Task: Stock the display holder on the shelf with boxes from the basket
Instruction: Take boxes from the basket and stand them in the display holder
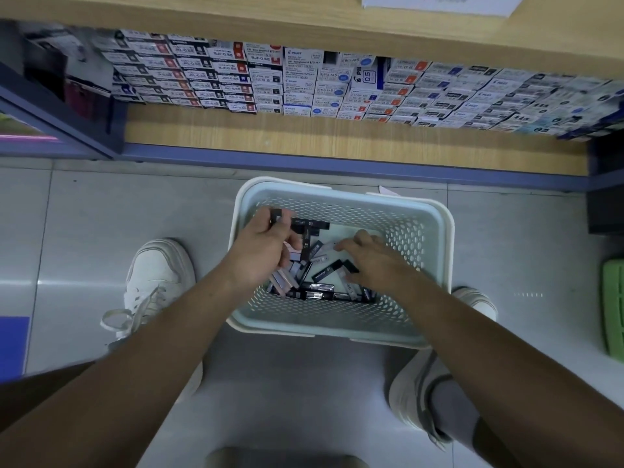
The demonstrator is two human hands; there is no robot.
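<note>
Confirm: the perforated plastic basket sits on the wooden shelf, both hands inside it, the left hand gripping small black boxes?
No. In the head view the pale perforated plastic basket stands on the grey tiled floor before the wooden shelf, not on it. The left hand and right hand are inside it; the left grips small black boxes.

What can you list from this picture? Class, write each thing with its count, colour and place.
shelf: one, wood with a blue edge, top of view
stacked boxes: many, mostly white, in rows on the shelf
basket: one, pale blue-green, on the floor before the shelf
small boxes: many, mostly black, loose in the basket
green object: one, at the right edge
shoes: two, white, either side of the basket
left hand: one, over the basket, gripping black small boxes
right hand: one, in the basket, among the small boxes
</note>
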